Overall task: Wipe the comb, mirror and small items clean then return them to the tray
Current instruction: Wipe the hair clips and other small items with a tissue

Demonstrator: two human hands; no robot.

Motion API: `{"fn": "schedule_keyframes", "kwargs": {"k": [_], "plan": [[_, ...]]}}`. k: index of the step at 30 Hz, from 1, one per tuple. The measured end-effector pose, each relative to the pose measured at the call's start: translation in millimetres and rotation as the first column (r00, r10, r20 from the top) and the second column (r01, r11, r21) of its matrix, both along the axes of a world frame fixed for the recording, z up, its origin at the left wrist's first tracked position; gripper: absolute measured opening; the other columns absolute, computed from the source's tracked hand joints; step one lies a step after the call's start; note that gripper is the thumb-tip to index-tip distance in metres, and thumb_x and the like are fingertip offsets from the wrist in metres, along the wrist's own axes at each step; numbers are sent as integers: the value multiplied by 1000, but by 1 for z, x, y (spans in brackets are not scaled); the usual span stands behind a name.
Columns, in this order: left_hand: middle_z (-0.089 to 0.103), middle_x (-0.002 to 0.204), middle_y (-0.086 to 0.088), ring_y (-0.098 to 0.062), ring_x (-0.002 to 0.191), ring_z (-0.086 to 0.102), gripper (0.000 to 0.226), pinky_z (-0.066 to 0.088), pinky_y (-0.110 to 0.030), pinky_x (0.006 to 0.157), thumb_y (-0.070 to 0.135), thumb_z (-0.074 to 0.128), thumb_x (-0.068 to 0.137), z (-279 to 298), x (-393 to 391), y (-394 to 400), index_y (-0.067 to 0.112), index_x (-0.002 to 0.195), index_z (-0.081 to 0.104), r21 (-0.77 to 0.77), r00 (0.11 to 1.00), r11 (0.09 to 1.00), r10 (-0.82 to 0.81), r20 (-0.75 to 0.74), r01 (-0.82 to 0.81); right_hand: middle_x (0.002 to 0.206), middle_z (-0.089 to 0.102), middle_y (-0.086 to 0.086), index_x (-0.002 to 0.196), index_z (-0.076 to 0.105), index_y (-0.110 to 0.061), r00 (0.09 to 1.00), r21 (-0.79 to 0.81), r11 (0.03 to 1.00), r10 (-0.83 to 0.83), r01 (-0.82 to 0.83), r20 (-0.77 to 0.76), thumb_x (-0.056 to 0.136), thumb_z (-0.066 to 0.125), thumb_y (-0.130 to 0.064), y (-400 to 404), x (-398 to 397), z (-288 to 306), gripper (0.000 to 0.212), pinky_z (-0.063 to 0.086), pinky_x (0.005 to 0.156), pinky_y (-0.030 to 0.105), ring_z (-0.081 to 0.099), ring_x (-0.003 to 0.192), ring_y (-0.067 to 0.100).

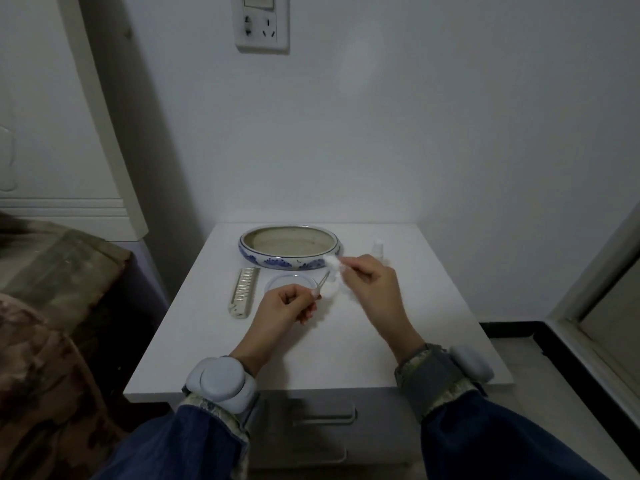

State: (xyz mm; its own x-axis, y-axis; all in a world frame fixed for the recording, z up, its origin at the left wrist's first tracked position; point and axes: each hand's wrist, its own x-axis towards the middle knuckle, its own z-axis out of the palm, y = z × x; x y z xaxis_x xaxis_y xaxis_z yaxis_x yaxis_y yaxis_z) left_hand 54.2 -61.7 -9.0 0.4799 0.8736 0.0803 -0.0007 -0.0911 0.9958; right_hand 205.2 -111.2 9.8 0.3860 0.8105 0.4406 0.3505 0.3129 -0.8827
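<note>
My left hand [282, 308] pinches a small metal item [322, 284], thin like tweezers or small scissors, over the white nightstand. My right hand [369, 280] holds a white cotton wad [331, 270] against the tip of that item. A pale comb [244, 292] lies flat on the tabletop to the left. Beside it lies a small round mirror [282, 282], partly hidden by my left hand. The blue-and-white ceramic tray [249, 252] stands behind them, with nothing visible inside.
A small white bottle [378, 249] stands at the back right of the nightstand [346, 348]. A bed with a camouflage cover [52, 306] lies to the left. A wall socket [262, 24] is above. Drawers sit below the tabletop's front edge.
</note>
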Motion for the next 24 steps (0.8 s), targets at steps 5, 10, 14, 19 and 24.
{"fn": "schedule_keyframes", "kwargs": {"k": [5, 10, 14, 19, 24], "plan": [[60, 57, 5, -4, 55, 52, 17, 44, -15, 58, 15, 63, 87, 1, -2, 0, 10, 71, 65, 73, 999, 997, 4, -38, -1, 79, 52, -12, 99, 72, -9, 953, -78, 991, 123, -105, 276, 78, 66, 1, -3, -9, -4, 24, 40, 67, 9, 52, 73, -5], [63, 59, 6, -2, 56, 54, 11, 45, -14, 58, 12, 63, 87, 2, -1, -3, 8, 77, 67, 84, 999, 996, -12, -38, 15, 75, 50, -11, 98, 72, -6, 962, -37, 999, 25, -16, 271, 77, 66, 3, 0, -8, -5, 23, 39, 65, 7, 52, 70, -5], [63, 61, 7, -1, 57, 55, 11, 46, -13, 59, 14, 62, 87, 2, -1, -3, 9, 79, 68, 63, 999, 998, -26, -37, 28, 76, 52, -11, 99, 72, -8, 972, -43, 995, -73, 84, 223, 79, 63, 4, 3, -3, -9, 25, 38, 67, 5, 53, 70, -6], [63, 63, 6, -3, 58, 54, 15, 45, -14, 58, 14, 58, 90, 3, -1, -2, 7, 81, 68, 11, 999, 999, -31, 42, 31, 78, 65, 2, 93, 73, -14, 930, -192, 981, -55, -17, -365, 85, 59, -3, 5, 3, 0, 19, 45, 71, 20, 59, 74, 9], [64, 65, 6, -4, 59, 54, 17, 46, -15, 60, 12, 54, 92, 2, -1, -1, 6, 83, 68, 3, 996, 998, -66, 67, 66, 84, 70, 10, 85, 71, -3, 592, -134, 848, 236, -513, -770, 90, 43, -2, 3, 1, 1, 28, 54, 73, 24, 66, 80, 18]]}}
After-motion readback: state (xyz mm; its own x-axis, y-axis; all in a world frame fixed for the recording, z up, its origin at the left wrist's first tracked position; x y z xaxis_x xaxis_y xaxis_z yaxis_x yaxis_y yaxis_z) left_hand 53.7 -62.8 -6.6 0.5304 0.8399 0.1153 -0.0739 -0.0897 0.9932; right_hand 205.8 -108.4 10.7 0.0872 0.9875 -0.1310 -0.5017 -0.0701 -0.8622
